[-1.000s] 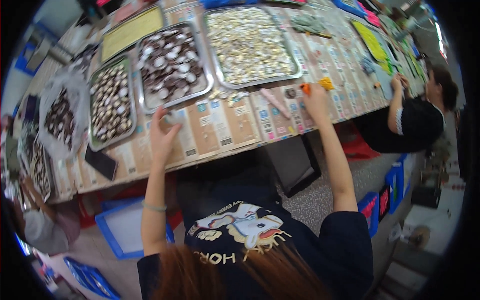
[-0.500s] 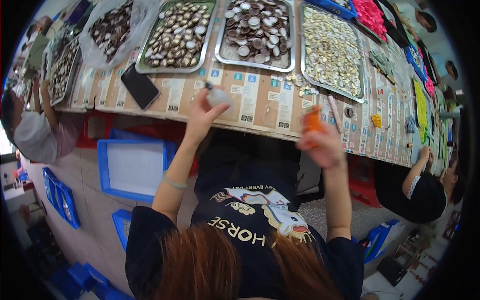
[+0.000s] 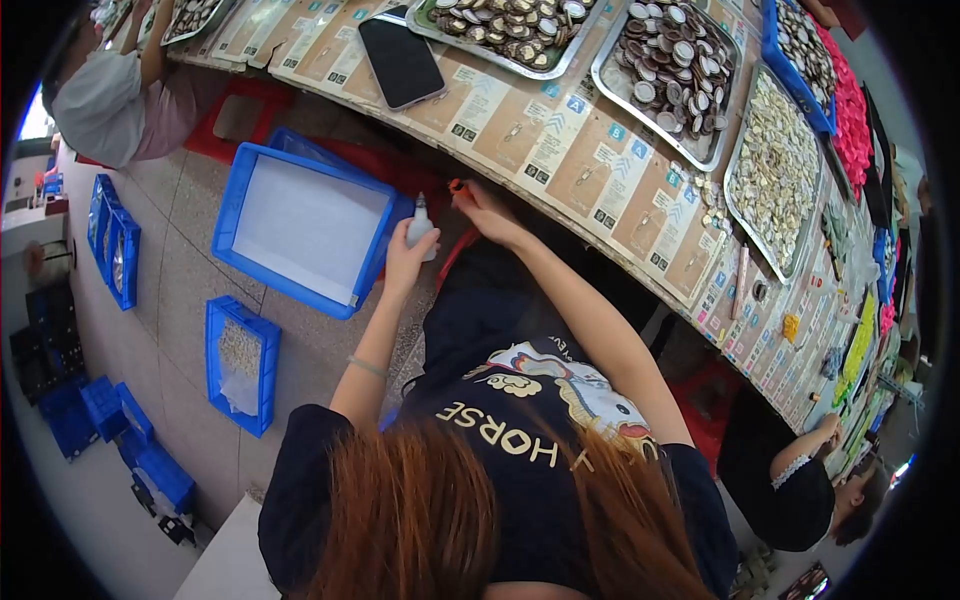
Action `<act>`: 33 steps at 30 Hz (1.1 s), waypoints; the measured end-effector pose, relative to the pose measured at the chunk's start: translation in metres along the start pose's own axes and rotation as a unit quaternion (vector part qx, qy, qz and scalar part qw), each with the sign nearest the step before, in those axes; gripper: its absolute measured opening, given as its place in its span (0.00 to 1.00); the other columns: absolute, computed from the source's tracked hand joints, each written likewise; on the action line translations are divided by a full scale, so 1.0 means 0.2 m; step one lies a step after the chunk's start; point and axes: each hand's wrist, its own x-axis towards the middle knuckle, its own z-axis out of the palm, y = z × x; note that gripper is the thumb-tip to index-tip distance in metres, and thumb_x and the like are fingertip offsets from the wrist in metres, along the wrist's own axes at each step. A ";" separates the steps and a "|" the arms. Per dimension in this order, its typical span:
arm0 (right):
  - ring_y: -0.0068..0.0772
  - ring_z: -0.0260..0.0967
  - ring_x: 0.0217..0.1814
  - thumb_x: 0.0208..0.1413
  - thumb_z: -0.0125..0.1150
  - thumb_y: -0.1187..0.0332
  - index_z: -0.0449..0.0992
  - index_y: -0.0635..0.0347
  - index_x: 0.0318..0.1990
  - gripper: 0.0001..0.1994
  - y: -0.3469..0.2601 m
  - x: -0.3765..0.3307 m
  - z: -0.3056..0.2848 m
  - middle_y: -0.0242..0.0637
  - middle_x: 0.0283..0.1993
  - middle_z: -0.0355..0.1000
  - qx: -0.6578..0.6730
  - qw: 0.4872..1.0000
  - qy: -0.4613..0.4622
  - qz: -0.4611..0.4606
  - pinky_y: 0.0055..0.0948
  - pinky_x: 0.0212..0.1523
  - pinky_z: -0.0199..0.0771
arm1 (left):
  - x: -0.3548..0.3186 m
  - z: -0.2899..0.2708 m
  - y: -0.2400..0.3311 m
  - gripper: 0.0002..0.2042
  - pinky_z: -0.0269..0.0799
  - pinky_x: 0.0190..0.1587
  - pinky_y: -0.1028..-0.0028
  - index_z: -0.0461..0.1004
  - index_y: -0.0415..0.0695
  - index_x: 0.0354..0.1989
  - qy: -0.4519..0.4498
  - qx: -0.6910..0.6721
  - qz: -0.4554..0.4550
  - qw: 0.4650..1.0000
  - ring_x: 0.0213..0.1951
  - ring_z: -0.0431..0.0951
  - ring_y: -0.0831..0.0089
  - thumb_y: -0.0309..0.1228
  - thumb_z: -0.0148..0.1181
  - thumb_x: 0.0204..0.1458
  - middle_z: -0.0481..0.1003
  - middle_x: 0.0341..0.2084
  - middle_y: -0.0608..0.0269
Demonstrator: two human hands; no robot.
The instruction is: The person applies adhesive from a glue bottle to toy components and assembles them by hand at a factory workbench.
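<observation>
My left hand (image 3: 402, 258) is closed round a white squeeze bottle (image 3: 419, 226), which stands nearly upright with its narrow grey tip up. Close beside it, just below the table edge, my right hand (image 3: 488, 213) grips an orange object (image 3: 459, 189). Only a small part of that object shows, so its kind is hard to make out. Both hands are off the table, to the right of a blue plastic tray (image 3: 280, 285) with a white bottom.
A black phone (image 3: 400, 62) lies by the table edge. Metal trays farther back hold round brown-and-white pieces (image 3: 668, 75) and small pale gold pieces (image 3: 775, 165). A blue bin (image 3: 262, 385) stands on the floor. People sit at left (image 3: 110, 100) and right (image 3: 780, 480).
My view has turned left. Both hands have moved from over the table to below its edge, near the blue tray, and closer together. Each hand still holds its thing.
</observation>
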 end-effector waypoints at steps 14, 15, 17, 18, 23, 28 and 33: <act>0.18 0.55 0.12 0.52 0.47 0.58 0.66 0.60 0.26 0.13 -0.02 0.21 -0.02 0.29 0.13 0.60 -0.010 0.991 0.110 0.071 0.19 0.13 0.55 | 0.19 0.03 -0.16 0.15 0.67 0.27 0.79 0.62 0.35 0.37 -0.057 0.041 -0.038 0.997 0.24 0.71 0.76 0.30 0.55 0.43 0.70 0.26 0.59; 0.18 0.55 0.12 0.52 0.47 0.59 0.66 0.60 0.27 0.13 0.00 0.22 -0.01 0.29 0.13 0.60 -0.016 0.990 0.114 0.078 0.19 0.14 0.56 | 0.19 0.03 -0.16 0.16 0.67 0.27 0.79 0.62 0.35 0.38 -0.056 0.055 -0.035 0.996 0.25 0.71 0.76 0.30 0.55 0.43 0.71 0.26 0.58; 0.19 0.56 0.12 0.52 0.47 0.59 0.66 0.60 0.27 0.13 0.04 0.23 0.00 0.30 0.14 0.61 -0.022 0.989 0.118 0.085 0.19 0.14 0.56 | 0.18 0.04 -0.14 0.16 0.67 0.28 0.79 0.62 0.35 0.38 -0.056 0.068 -0.033 0.996 0.25 0.71 0.76 0.31 0.55 0.43 0.71 0.27 0.58; 0.19 0.56 0.12 0.52 0.47 0.60 0.66 0.61 0.28 0.12 0.06 0.23 0.00 0.30 0.14 0.61 -0.023 0.989 0.115 0.088 0.19 0.14 0.57 | 0.18 0.04 -0.12 0.17 0.67 0.29 0.78 0.62 0.34 0.38 -0.053 0.080 -0.032 0.995 0.26 0.72 0.75 0.32 0.55 0.43 0.71 0.27 0.57; 0.19 0.57 0.12 0.52 0.46 0.61 0.66 0.61 0.29 0.12 0.11 0.24 0.02 0.31 0.14 0.61 -0.044 0.990 0.105 0.087 0.20 0.14 0.57 | 0.20 0.02 -0.11 0.21 0.66 0.34 0.76 0.63 0.33 0.39 -0.034 0.141 0.001 0.989 0.31 0.72 0.72 0.35 0.57 0.41 0.71 0.29 0.54; 0.19 0.57 0.12 0.52 0.45 0.61 0.66 0.62 0.25 0.13 0.12 0.25 0.02 0.31 0.14 0.62 -0.048 0.990 0.104 0.086 0.21 0.14 0.58 | 0.21 0.03 -0.09 0.23 0.65 0.36 0.74 0.64 0.32 0.39 -0.031 0.163 0.014 0.986 0.33 0.71 0.68 0.39 0.57 0.39 0.71 0.30 0.51; 0.20 0.57 0.12 0.52 0.45 0.62 0.66 0.62 0.24 0.13 0.14 0.25 0.04 0.31 0.14 0.62 -0.029 0.987 0.122 0.104 0.21 0.14 0.58 | 0.21 0.02 -0.09 0.24 0.65 0.37 0.74 0.64 0.32 0.39 -0.029 0.173 -0.013 0.984 0.33 0.71 0.68 0.39 0.57 0.39 0.71 0.31 0.51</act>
